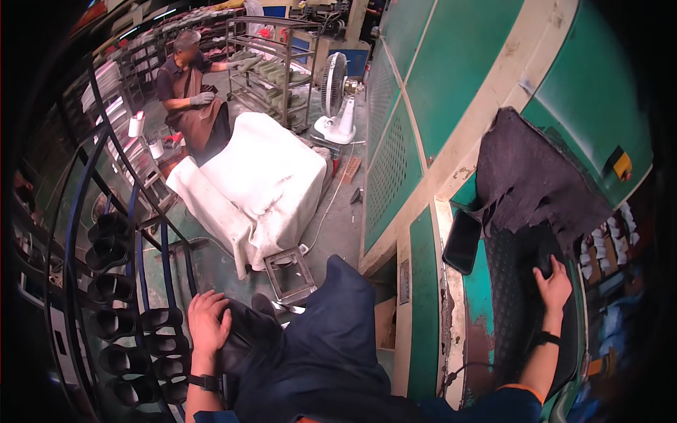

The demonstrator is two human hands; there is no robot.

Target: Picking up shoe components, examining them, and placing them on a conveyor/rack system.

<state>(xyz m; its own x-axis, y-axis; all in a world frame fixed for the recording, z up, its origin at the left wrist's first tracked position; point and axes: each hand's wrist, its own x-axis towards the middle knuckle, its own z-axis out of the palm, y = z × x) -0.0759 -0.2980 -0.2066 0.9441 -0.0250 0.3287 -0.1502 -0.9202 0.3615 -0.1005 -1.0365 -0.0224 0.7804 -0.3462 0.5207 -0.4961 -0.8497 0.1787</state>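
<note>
My left hand is open, its fingers stretched out over a dark, glossy surface next to my dark clothing. Out to the right, my right hand is curled over a black form whose kind I cannot make out. Thumb and fingers bend around part of it, which blends into a black textured mat on the green machine ledge. A ragged dark cloth hangs just beyond that hand. Left of the mat, a black smartphone lies on the ledge.
On my left stands a rack holding several black shoes. Ahead, a white cloth drapes a bulky object, with a metal frame before it. Beyond are a seated co-worker, a shelf cart and a white fan.
</note>
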